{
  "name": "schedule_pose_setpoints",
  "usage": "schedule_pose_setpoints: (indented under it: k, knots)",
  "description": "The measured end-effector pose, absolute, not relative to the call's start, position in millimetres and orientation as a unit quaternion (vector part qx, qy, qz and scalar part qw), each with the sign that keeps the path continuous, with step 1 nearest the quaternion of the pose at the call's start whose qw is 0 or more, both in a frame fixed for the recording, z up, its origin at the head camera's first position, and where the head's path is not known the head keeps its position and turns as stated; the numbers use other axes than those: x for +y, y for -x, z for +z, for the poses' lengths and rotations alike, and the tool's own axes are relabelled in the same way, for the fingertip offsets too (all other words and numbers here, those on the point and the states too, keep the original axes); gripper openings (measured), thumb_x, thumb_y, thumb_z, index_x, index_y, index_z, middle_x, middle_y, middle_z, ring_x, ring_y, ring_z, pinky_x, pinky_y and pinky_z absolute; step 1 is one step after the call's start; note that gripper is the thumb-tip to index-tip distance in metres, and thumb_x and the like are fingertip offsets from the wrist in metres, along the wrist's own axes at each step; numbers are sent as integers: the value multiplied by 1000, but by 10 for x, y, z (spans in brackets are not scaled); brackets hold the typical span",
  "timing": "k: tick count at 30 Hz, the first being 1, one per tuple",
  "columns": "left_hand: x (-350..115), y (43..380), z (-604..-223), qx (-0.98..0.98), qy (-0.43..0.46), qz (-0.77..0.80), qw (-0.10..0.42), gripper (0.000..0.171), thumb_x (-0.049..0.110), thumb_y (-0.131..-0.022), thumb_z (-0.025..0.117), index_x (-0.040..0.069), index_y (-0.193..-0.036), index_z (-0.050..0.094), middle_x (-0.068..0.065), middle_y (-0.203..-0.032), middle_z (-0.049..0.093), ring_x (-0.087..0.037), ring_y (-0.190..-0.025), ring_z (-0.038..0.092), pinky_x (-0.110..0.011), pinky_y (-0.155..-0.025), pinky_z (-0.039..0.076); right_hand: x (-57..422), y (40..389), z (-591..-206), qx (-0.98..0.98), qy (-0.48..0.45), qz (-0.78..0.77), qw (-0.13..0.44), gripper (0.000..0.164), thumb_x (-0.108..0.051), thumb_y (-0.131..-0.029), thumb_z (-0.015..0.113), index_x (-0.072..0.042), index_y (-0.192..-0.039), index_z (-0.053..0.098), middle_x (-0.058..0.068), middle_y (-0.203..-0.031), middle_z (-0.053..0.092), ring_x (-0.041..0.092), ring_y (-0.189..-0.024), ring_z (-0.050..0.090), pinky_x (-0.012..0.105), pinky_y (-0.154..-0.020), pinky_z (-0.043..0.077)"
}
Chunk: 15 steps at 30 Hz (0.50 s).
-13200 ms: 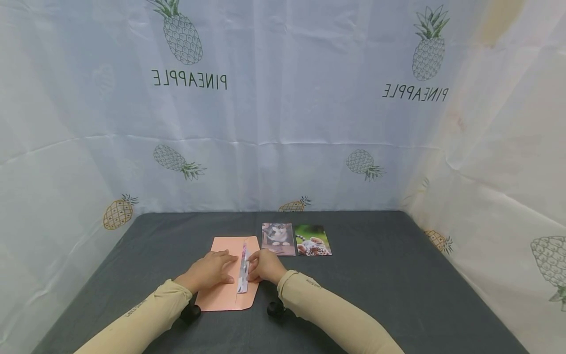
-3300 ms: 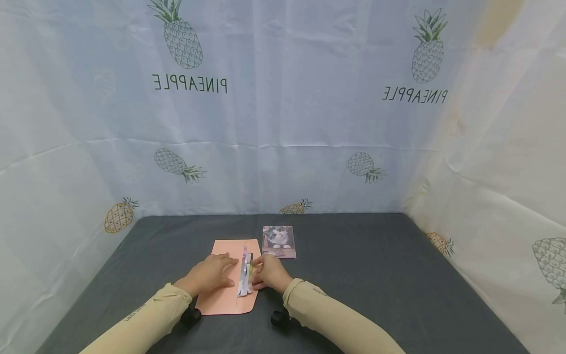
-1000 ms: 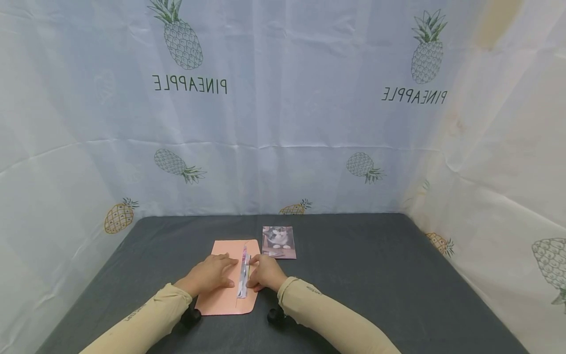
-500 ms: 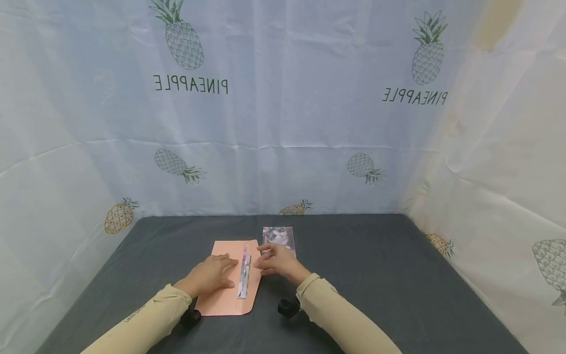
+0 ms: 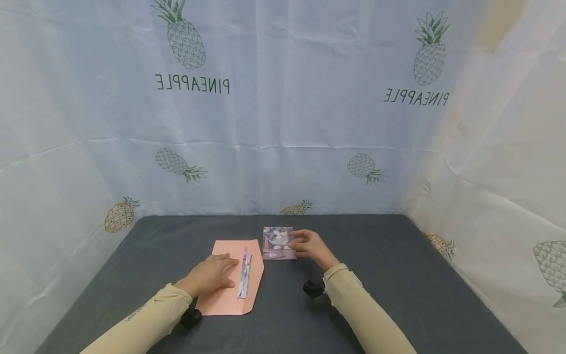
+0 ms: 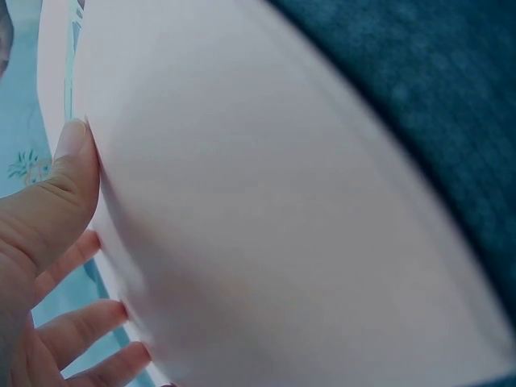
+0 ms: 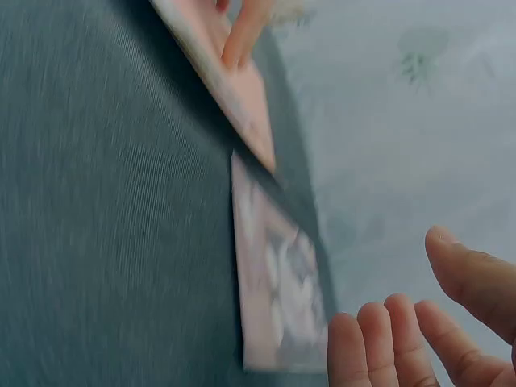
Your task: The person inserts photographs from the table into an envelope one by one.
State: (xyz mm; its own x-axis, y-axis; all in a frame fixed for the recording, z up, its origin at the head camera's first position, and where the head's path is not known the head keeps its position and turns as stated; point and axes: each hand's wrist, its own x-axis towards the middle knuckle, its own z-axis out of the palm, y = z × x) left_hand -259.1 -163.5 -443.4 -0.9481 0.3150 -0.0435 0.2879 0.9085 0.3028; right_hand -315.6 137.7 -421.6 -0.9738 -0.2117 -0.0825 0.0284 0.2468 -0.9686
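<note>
My left hand (image 5: 209, 276) rests on a peach-coloured envelope (image 5: 221, 301), its fingers spread flat over the paper. The left wrist view shows the thumb and fingertips touching the envelope's surface. Out of the envelope's opening stick the edges of several photos (image 5: 244, 275), lying in a narrow strip. Behind and to the right lies a kitten photo (image 5: 275, 241), flat on the dark cloth. At its right edge is my right hand (image 5: 311, 247), fingers extended and thumb apart. In the right wrist view, nothing sits between that thumb and the fingers.
Dark cloth covers the table (image 5: 380, 275). A white curtain (image 5: 309, 108) printed with pineapples hangs behind it and along both sides. Black wrist cameras sit under both forearms, the right camera (image 5: 314, 288) just above the cloth.
A tiger photo that lay right of the kitten photo is gone from there; a further photo edge shows at the envelope. Within the last second my right hand left the envelope for the kitten photo.
</note>
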Motion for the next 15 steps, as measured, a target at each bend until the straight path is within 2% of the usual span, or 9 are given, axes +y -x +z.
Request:
schedule_pose_setpoints:
  k: [8,15]
  knots:
    - [-1639,2595,-4421,975,-167,143,40,63,38,-78,78,13,-132,60,-19,-143,49,-43,-133,43,-61,-102,38,1442,3380,-4317,796,15,-598,93,49,-4,-88,69,7,-132,52,24,-114,65,32,-103,66,43,-87,55]
    - [-1632,2577,-4390,974,-168,143,38,62,37,-77,78,11,-131,60,-20,-142,50,-44,-132,43,-62,-101,38,1376,3519,-4395,825,-9,-558,86,48,-4,-86,70,9,-130,53,25,-131,54,36,-110,62,42,-88,54]
